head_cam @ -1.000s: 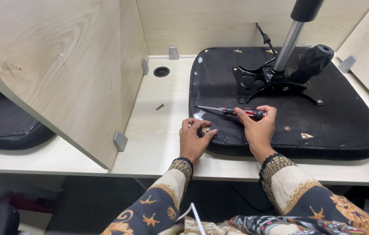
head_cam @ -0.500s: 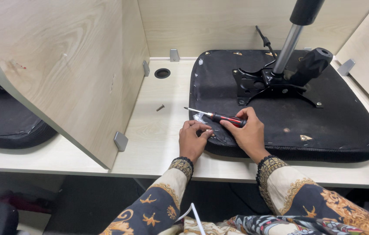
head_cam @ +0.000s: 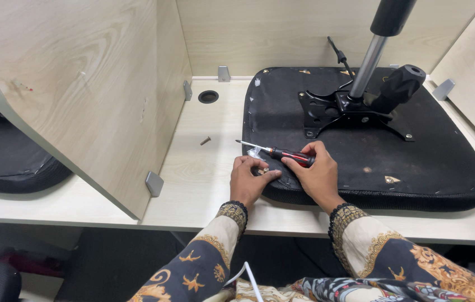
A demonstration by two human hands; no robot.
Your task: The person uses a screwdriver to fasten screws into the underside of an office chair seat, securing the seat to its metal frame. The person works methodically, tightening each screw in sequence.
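1. Head view: we see the screwdriver (head_cam: 282,154) at the centre of the frame, lying across the near left corner of the upturned black seat cushion (head_cam: 444,168). Its long axis runs from lower right (red-and-black handle) to upper left (bare metal tip).
2. Our right hand (head_cam: 318,176) is the nearer one; its fingers are curled over the handle and hold it. The tip juts out to the upper left, past the seat's edge and over the desk (head_cam: 204,184).
3. Our left hand (head_cam: 248,182) lies just below the shaft, fingers bent and pressed down at the seat's edge, with small pale bits (head_cam: 261,169) under or beside the fingertips; whether it pinches them we cannot tell.
4. A loose screw (head_cam: 205,141) lies on the desk, up and left of the tip, well apart from both hands.
5. Open room: bare desk runs left to the wooden partition (head_cam: 108,95); to the upper right the metal chair mechanism (head_cam: 355,106) and its gas cylinder (head_cam: 369,56) stand clear of the hands.
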